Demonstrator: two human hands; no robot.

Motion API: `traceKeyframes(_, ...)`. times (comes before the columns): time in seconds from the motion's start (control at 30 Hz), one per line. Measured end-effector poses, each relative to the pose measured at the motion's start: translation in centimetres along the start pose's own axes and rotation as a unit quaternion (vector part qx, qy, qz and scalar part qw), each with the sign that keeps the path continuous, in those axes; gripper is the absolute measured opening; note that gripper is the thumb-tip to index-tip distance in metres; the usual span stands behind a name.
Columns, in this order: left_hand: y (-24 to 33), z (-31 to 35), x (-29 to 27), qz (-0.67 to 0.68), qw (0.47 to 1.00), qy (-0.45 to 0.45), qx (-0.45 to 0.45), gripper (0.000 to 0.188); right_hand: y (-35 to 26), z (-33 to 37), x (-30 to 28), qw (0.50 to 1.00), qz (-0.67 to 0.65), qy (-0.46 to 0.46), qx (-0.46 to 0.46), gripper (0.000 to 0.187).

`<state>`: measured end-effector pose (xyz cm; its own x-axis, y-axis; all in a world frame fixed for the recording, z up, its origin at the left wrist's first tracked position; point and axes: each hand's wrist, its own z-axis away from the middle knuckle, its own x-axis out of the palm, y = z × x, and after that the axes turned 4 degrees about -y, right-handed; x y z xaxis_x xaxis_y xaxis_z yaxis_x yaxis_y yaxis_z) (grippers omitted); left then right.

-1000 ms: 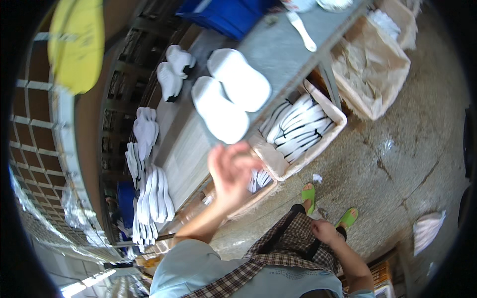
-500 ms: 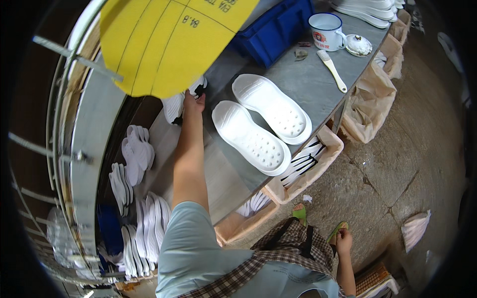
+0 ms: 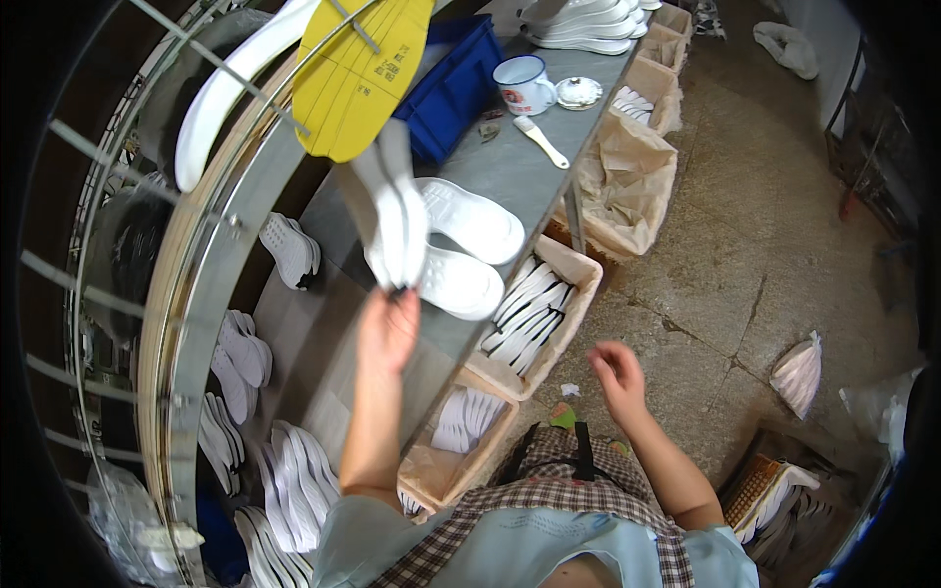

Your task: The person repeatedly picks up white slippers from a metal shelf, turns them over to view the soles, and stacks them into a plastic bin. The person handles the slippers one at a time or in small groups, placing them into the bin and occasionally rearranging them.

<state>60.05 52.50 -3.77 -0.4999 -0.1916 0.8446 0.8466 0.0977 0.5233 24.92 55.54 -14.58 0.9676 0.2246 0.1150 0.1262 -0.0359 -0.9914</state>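
Observation:
My left hand (image 3: 387,328) grips a small bunch of white shoe soles (image 3: 390,220) by one end, over the grey table. The held soles are blurred by motion, and something black shows at my fingertips. Just behind them on the table lie two white soles with dimpled heels, the far sole (image 3: 475,220) and the near sole (image 3: 461,284), both partly hidden by the held ones. My right hand (image 3: 618,377) is in the air to the right of the table, loosely curled with the thumb apart and holding nothing.
A blue bin (image 3: 446,93), an enamel mug (image 3: 522,83), its lid (image 3: 578,93) and a brush (image 3: 541,142) stand farther along the table. Lined baskets (image 3: 578,304) of soles line its right edge. At left, a metal rack (image 3: 211,265) carries a yellow template (image 3: 363,69) above more soles.
My left hand has drawn back from beneath the yellow template, lifting the soles toward me. My right hand has risen from low at my side. The whole view has shifted.

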Motion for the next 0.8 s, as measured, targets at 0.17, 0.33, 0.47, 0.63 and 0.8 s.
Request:
traceKeyframes(0.17, -13.4, 14.0, 6.5, -0.065, 0.989, -0.002, -0.133, 0.061, -6.0, 0.3, -0.1, 0.945, -0.298, -0.113, 0.078, 0.075)
traceKeyframes(0.33, -18.6, 21.2, 8.2, -0.171, 0.959, -0.082, -0.21, 0.076, -9.3, 6.2, -1.6, 0.891, -0.444, -0.087, 0.011, 0.095)
traceKeyframes(0.47, -18.3, 23.0, 9.2, -0.464, 0.838, -0.213, -0.19, 0.082, -10.6, 11.1, -3.5, 0.889, -0.445, -0.103, 0.023, 0.084)
traceKeyframes(0.63, -18.7, 21.1, 11.7, -0.462, 0.874, -0.116, -0.094, 0.052, -12.2, 14.3, -4.1, 0.868, -0.463, -0.158, 0.084, 0.074)
traceKeyframes(0.8, -21.5, 20.5, 11.3, -0.363, 0.923, -0.073, -0.099, 0.04, -12.5, 15.6, -3.8, 0.874, -0.448, -0.152, 0.112, 0.068)
